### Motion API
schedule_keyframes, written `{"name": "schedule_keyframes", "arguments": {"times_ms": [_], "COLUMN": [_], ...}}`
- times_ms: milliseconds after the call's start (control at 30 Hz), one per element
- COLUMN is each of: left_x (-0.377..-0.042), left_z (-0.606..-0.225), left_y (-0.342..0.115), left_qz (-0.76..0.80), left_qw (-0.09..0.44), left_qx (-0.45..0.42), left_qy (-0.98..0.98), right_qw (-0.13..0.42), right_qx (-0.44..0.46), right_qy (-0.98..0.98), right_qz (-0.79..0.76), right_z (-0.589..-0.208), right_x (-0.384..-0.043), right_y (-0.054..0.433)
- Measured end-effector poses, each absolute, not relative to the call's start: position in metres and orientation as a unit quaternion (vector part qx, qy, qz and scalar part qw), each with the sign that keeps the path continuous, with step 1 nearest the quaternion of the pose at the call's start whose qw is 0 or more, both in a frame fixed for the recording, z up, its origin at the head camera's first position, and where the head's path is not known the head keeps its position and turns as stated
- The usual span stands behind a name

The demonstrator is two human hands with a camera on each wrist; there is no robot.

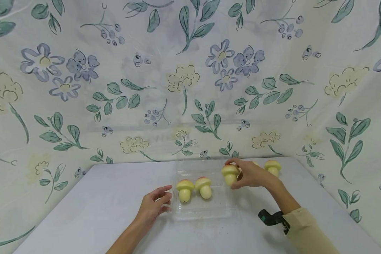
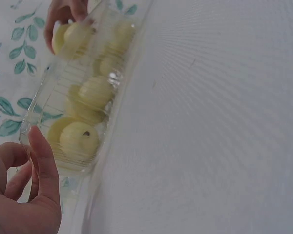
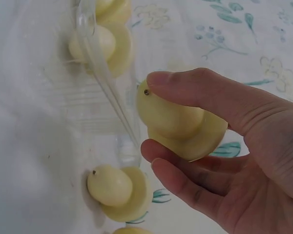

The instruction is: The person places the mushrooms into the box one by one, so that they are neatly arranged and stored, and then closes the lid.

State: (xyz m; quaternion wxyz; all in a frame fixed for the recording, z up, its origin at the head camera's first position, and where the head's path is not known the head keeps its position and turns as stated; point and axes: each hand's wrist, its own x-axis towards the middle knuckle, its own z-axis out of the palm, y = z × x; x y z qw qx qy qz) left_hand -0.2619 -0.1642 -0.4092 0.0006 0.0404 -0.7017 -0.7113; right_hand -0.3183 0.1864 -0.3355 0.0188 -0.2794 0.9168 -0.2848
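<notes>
A clear plastic box point(image 1: 216, 208) sits on the table. Inside it stand two pale yellow toy mushrooms, one at the left point(image 1: 185, 190) and one beside it point(image 1: 204, 187), caps up. My right hand point(image 1: 252, 174) pinches a third toy mushroom point(image 1: 230, 175) between thumb and fingers, over the box's right side. In the right wrist view, the thumb lies near the dark dot on that mushroom's stem point(image 3: 168, 114). At the box's left wall, my left hand point(image 1: 153, 204) rests its fingertips against the plastic, fingers loosely bent; the left wrist view shows this hand point(image 2: 27, 190) beside the box corner.
Another toy mushroom point(image 1: 272, 167) stands on the table point(image 1: 120, 187) right of the box, behind my right forearm. One more yellow piece shows partly behind the right hand. Flowered cloth point(image 1: 184, 106) hangs along the table's back edge. A dark wrist device point(image 1: 271, 217) sits at my right sleeve.
</notes>
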Motion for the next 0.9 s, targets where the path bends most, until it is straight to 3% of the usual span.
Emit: {"name": "schedule_keyframes", "arguments": {"times_ms": [433, 900], "left_x": [-0.261, -0.261], "left_z": [-0.411, -0.41], "left_y": [-0.165, -0.164], "left_qz": [-0.712, -0.715], "left_qw": [0.0, 0.0], "left_qx": [0.037, 0.036], "left_qy": [-0.702, -0.698], "right_qw": [0.039, 0.043], "right_qx": [-0.318, -0.29], "right_qy": [0.907, 0.926], "right_qz": [-0.272, -0.237], "right_z": [-0.338, -0.34], "right_x": [-0.323, -0.322], "right_y": [0.166, 0.148]}}
